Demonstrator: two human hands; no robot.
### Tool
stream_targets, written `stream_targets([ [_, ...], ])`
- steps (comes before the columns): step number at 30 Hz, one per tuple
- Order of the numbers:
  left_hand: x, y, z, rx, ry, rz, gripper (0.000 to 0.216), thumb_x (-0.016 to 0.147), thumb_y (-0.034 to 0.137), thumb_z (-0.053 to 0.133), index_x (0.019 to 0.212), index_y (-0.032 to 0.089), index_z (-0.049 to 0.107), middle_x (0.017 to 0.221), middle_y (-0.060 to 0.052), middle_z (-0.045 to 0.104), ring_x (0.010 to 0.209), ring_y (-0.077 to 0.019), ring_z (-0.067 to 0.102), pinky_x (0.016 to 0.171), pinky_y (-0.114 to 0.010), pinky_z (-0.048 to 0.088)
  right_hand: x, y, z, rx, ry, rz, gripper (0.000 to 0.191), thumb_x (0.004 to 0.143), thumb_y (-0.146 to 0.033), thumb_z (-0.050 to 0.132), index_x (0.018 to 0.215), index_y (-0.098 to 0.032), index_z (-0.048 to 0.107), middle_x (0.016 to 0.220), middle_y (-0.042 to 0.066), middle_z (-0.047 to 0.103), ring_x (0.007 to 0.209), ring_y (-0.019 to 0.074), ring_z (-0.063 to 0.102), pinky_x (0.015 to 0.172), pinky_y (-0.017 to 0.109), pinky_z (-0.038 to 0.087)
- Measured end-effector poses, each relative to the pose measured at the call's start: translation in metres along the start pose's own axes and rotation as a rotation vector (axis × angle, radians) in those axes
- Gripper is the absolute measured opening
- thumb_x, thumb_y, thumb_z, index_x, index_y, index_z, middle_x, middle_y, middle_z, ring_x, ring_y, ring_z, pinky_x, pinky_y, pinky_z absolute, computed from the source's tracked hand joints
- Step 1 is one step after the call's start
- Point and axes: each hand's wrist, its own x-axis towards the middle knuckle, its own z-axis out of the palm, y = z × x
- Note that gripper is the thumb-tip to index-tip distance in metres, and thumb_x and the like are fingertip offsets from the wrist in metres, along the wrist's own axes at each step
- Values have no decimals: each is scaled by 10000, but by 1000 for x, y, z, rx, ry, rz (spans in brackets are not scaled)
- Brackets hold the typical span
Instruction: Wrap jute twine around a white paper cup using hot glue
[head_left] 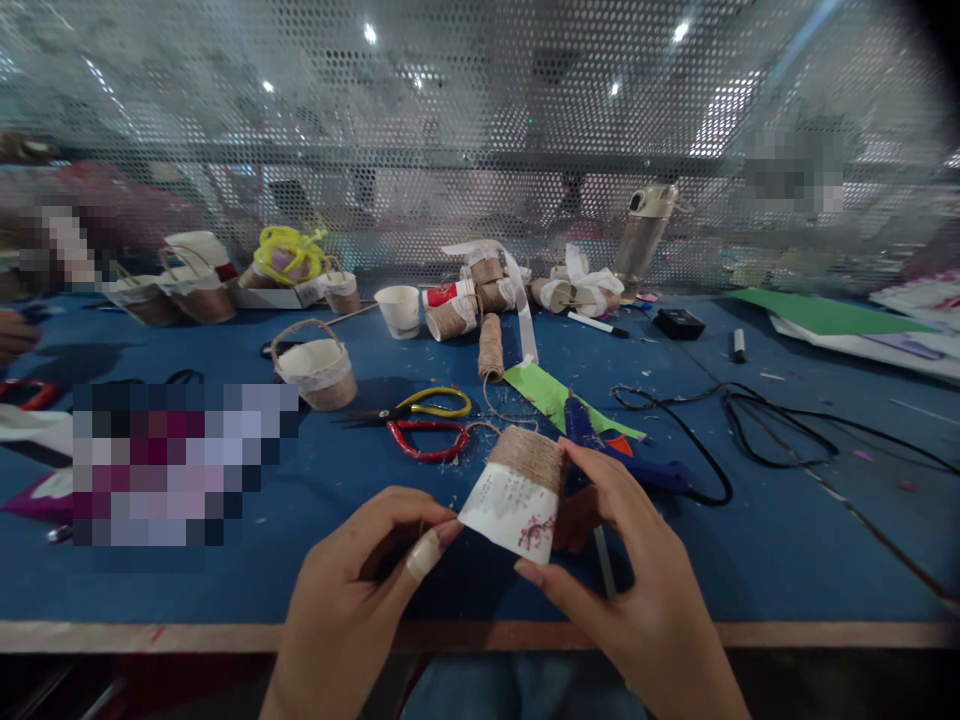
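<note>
- blue table: i see it spanning the frame below the mesh.
- right hand, right of lower centre: i read its grip as partly open around the cup's side, forefinger near the wrapped end, thumb at the rim.
- left hand, left of lower centre: narrow pinch at the rim's left corner.
- paper cup, lower centre, between both: its long axis leans right, narrow twine-wrapped end up, rim down.
- twine spool: above the cup, near centre, apart from either hand.

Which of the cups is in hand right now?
The blossom-printed cup, its far end wrapped in twine: the right hand grips it. The other cups are farther back, unheld.
</note>
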Motion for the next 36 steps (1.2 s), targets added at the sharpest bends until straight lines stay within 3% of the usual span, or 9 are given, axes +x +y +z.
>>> stream_targets([
  [8,-1,-2,-1,13,-7,-18,114,868,219,861,827,326,866,715,85,821,632,-84,792,643,-41,577,1,1,-1,-5,-1,-7,672,1011,-451,816,1596,-310,517,1354,88,759,752,123,770,722,236,709],
  [15,-4,-6,-1,-36,1,-3,188,874,179,804,928,347,867,1071,24,846,999,-178,858,838,-185,700,0,0,-1,-12,10,-11,682,1010,-433,814,1609,-345,500,1326,60,747,765,120,767,727,228,709],
  [22,0,3,1,14,25,-44,124,880,237,842,880,358,874,781,94,839,667,-81,817,670,-36,590,1,1,-1,-19,14,-11,672,1011,-467,815,1595,-320,516,1326,71,753,763,115,772,741,224,710],
  [29,-1,4,-1,60,28,-40,120,848,296,859,737,342,866,690,99,819,615,-85,781,624,-54,565,3,-2,-1,-32,9,-22,656,1032,-509,788,1588,-282,525,1357,102,761,751,122,777,739,234,714],
  [36,-3,-2,0,74,16,-71,42,853,328,884,818,349,894,744,86,869,651,-107,818,639,-68,587,1,0,-1,-25,7,-14,677,1019,-463,805,1606,-317,500,1346,77,756,759,103,767,742,206,702],
])
